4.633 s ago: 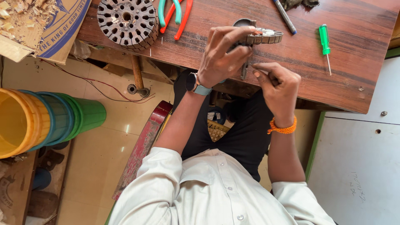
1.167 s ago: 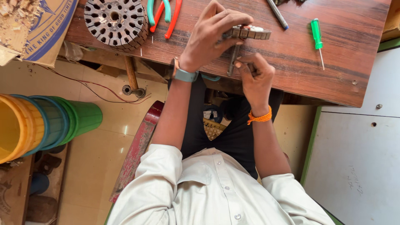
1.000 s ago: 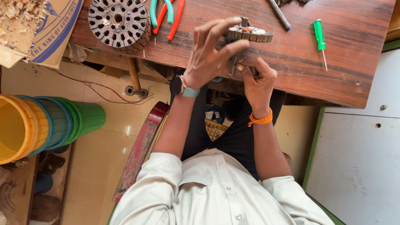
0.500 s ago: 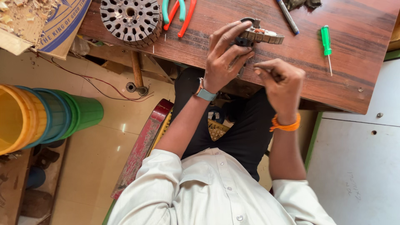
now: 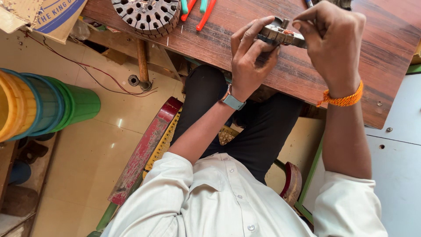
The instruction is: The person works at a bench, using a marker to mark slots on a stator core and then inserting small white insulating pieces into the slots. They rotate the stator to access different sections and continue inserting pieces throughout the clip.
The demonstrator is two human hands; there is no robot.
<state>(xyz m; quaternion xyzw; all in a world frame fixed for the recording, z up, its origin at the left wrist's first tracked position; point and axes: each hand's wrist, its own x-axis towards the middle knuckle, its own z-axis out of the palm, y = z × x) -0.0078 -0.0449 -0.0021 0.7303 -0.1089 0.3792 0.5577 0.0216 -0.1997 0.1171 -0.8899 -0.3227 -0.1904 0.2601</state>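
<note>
1. Nearest the camera sat the person's pale shirt [image 5: 228, 197] and dark trousers [image 5: 245, 127], on a red-edged woven seat [image 5: 151, 145] over a cream tiled floor [image 5: 83, 166].
2. Stacked buckets [image 5: 39, 103], yellow, blue and green, lay on their side at the left.
3. The left hand [image 5: 252, 59], a blue watch [image 5: 231, 101] on its wrist, gripped a small flat metal motor part [image 5: 280, 34] from below, its fingers clenched around the part's near end, above the wooden bench [image 5: 272, 52].
4. The right hand [image 5: 335, 37], an orange thread band [image 5: 344, 98] at the wrist, closed over the part's far end; what its fingers pinched was hidden.
5. Half a second before, the hands appeared smaller and lower; now they filled the top right, and the green screwdriver was gone from view.
6. Farther left on the bench lay a round slotted stator core [image 5: 147, 15] and pliers with green and red handles [image 5: 197, 8].
7. A tan cardboard box [image 5: 41, 15] with blue printing filled the top left corner.
</note>
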